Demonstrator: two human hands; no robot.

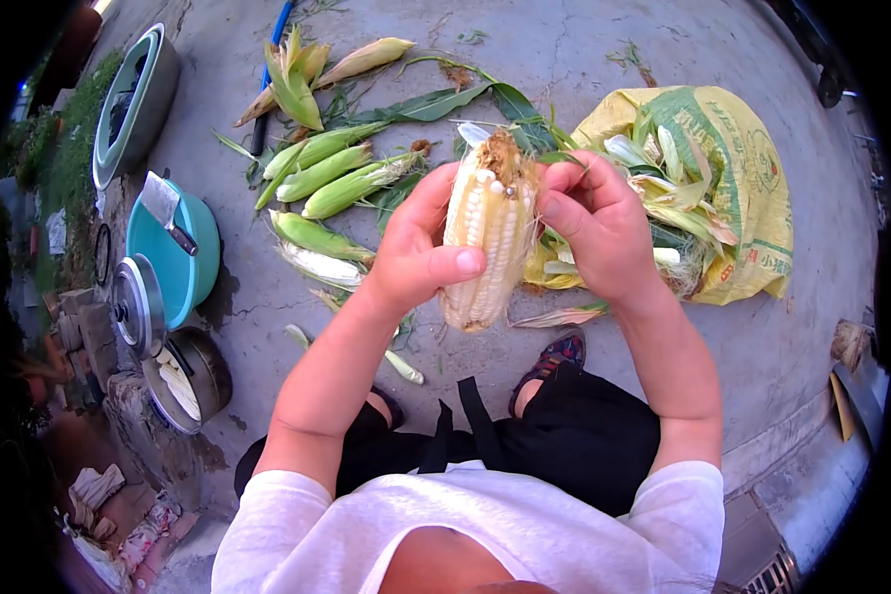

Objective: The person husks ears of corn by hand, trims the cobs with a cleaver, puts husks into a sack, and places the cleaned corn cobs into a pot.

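A husked ear of white corn (pixel 485 238) is held upright in front of me, its brown, damaged tip at the top. My left hand (pixel 418 243) grips it from the left, thumb lying across the kernels. At its upper right side, my right hand (pixel 599 213) has thumb and fingers pinched together; a thin green strip of husk shows by the fingertips, and whether they hold it is hard to make out. Several unhusked ears of corn (pixel 337 178) lie on the ground to the left, beyond my left hand.
A yellow-green woven sack (pixel 752 198) with husks (pixel 678 188) at its mouth lies on the right. At left are a teal basin (pixel 203 252) with a cleaver (pixel 168 213) on its rim, a lid (pixel 139 307), a pot (pixel 213 371) and a grey-green tub (pixel 158 89). Loose leaves (pixel 436 104) lie ahead.
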